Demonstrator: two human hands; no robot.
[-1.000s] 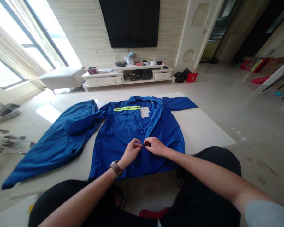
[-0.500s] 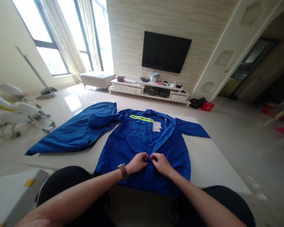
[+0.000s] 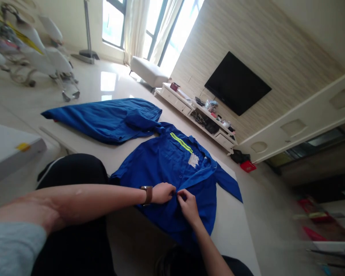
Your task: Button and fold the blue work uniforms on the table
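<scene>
A blue work jacket [image 3: 149,161] with a yellow-green reflective stripe [image 3: 181,142] lies face up, its collar away from me. Both hands meet at its front opening, below a visible button [image 3: 180,176]. My left hand [image 3: 163,192], with a brown-strapped watch [image 3: 146,195] on the wrist, pinches the left front edge. Close beside it, my right hand [image 3: 188,206] pinches the right front edge; the upper part of that panel is folded open. My fingers hide whatever small fastening lies between them. Blue trousers [image 3: 109,119] lie folded left of the jacket.
The clothes rest on a low white table [image 3: 230,226]. My dark-clad knee [image 3: 74,172] is at its near edge, beside a white box [image 3: 11,149]. Beyond stand a TV cabinet [image 3: 175,101], a bench [image 3: 149,71] and a wheeled white frame [image 3: 48,61].
The view has tilted and swung to the left, so the room appears slanted. Both hands stay pinched at the jacket's front opening, and the garments lie as before.
</scene>
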